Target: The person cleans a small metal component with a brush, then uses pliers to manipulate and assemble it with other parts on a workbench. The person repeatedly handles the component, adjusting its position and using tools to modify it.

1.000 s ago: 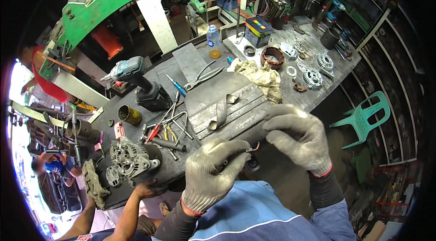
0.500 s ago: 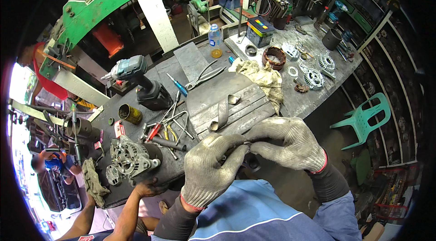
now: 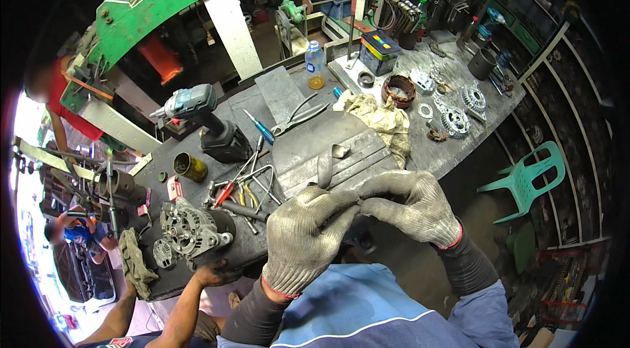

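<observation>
My left hand [image 3: 303, 235] and my right hand [image 3: 419, 209], both in grey knit gloves with red cuffs, meet fingertip to fingertip above the front edge of the workbench. Thumbs and forefingers are pinched together; whatever lies between them is too small or hidden to name. Just beyond my left hand, a curled strip [image 3: 325, 169] lies on a grooved grey plate [image 3: 295, 151], its near end covered by the glove. An alternator [image 3: 190, 228] stands on the bench to the left, with another person's hand [image 3: 213, 274] at the bench edge below it.
A cordless impact wrench [image 3: 209, 122], pliers [image 3: 298, 115] and a bottle [image 3: 315, 62] stand or lie farther back. Assorted hand tools [image 3: 239, 194] lie left of my hands. At the right are a rag [image 3: 374, 115], a copper-wound stator [image 3: 398, 91], alternator housings [image 3: 453, 122] and a green chair [image 3: 528, 177].
My hands stay pinched together at nearly the same spot. The left glove now covers the near curl of the strip, and the view has shifted slightly.
</observation>
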`<state>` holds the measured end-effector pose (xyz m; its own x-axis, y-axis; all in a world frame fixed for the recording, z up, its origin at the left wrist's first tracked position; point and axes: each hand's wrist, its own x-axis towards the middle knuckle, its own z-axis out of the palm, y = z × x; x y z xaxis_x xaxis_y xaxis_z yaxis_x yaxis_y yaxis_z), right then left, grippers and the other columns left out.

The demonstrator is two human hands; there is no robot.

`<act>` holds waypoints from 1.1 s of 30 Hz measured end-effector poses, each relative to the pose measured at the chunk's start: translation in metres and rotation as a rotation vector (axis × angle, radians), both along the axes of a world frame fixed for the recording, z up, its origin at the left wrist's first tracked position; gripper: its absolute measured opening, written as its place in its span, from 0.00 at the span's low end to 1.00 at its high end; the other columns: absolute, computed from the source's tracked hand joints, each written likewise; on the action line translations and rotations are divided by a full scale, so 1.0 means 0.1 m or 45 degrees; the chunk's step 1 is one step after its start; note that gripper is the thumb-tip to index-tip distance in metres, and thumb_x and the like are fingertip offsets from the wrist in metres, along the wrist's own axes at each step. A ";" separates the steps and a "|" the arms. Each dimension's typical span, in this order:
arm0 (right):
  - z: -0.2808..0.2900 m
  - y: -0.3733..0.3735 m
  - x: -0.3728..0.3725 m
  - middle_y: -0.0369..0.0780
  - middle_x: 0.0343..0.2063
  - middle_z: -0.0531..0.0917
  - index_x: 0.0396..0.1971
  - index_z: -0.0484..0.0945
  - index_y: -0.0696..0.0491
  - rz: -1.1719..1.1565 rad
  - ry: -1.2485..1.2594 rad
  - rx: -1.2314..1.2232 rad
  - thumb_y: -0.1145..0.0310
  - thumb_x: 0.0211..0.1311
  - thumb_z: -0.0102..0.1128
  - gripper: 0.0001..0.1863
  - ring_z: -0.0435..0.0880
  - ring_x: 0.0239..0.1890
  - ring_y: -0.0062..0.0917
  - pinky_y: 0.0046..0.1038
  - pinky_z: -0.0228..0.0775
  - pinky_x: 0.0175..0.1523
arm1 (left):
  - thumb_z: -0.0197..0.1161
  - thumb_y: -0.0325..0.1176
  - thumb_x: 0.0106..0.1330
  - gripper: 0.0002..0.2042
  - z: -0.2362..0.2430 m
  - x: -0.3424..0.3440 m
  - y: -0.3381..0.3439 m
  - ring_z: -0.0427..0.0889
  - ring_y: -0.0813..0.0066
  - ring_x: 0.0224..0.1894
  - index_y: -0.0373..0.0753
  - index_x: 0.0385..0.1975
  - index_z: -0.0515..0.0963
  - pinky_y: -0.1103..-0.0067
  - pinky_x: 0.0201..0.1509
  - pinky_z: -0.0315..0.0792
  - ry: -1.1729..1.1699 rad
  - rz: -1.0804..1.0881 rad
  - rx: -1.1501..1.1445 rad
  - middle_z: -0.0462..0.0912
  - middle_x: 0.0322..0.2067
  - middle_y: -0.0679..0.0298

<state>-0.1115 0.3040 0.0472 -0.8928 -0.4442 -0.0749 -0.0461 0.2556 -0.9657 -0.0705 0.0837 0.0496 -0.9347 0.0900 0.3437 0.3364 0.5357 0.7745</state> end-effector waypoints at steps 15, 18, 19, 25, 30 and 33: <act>-0.14 0.08 -0.10 0.37 0.37 0.91 0.51 0.89 0.58 -0.031 -0.384 -0.249 0.71 0.72 0.71 0.12 0.88 0.40 0.17 0.25 0.82 0.48 | 0.79 0.40 0.61 0.16 0.06 -0.02 -0.06 0.90 0.57 0.36 0.38 0.43 0.90 0.66 0.43 0.81 -0.084 0.288 -0.092 0.89 0.35 0.52; -0.16 0.12 -0.13 0.36 0.36 0.91 0.51 0.89 0.58 0.005 -0.412 -0.372 0.70 0.71 0.71 0.12 0.87 0.37 0.17 0.25 0.81 0.46 | 0.80 0.44 0.60 0.18 -0.02 -0.11 -0.06 0.89 0.55 0.37 0.39 0.45 0.90 0.64 0.43 0.81 -0.033 0.373 -0.419 0.87 0.35 0.53; -0.16 0.13 -0.14 0.37 0.36 0.91 0.50 0.89 0.58 0.015 -0.400 -0.396 0.70 0.71 0.71 0.12 0.87 0.38 0.17 0.25 0.81 0.47 | 0.81 0.46 0.59 0.19 -0.06 -0.14 -0.06 0.87 0.53 0.36 0.39 0.42 0.89 0.62 0.42 0.79 -0.063 0.366 -0.471 0.84 0.32 0.54; -0.08 0.13 -0.11 0.38 0.39 0.92 0.48 0.90 0.58 -0.052 -0.316 -0.255 0.71 0.68 0.72 0.12 0.88 0.41 0.18 0.26 0.82 0.49 | 0.79 0.44 0.60 0.16 -0.23 -0.28 -0.06 0.85 0.52 0.35 0.39 0.38 0.88 0.61 0.41 0.78 0.059 0.327 -0.599 0.83 0.30 0.54; 0.00 0.13 -0.05 0.37 0.41 0.92 0.48 0.90 0.58 -0.169 -0.115 -0.073 0.70 0.66 0.75 0.13 0.88 0.43 0.18 0.27 0.82 0.51 | 0.77 0.39 0.62 0.13 0.00 -0.16 -0.01 0.88 0.53 0.36 0.37 0.42 0.90 0.64 0.43 0.80 0.060 0.335 -0.308 0.86 0.34 0.51; 0.01 0.07 0.03 0.36 0.41 0.92 0.47 0.90 0.58 -0.155 0.050 -0.149 0.70 0.66 0.75 0.12 0.88 0.43 0.17 0.26 0.82 0.50 | 0.72 0.35 0.67 0.12 0.16 -0.01 0.02 0.92 0.62 0.40 0.34 0.43 0.90 0.71 0.48 0.82 -0.143 0.176 -0.019 0.92 0.39 0.50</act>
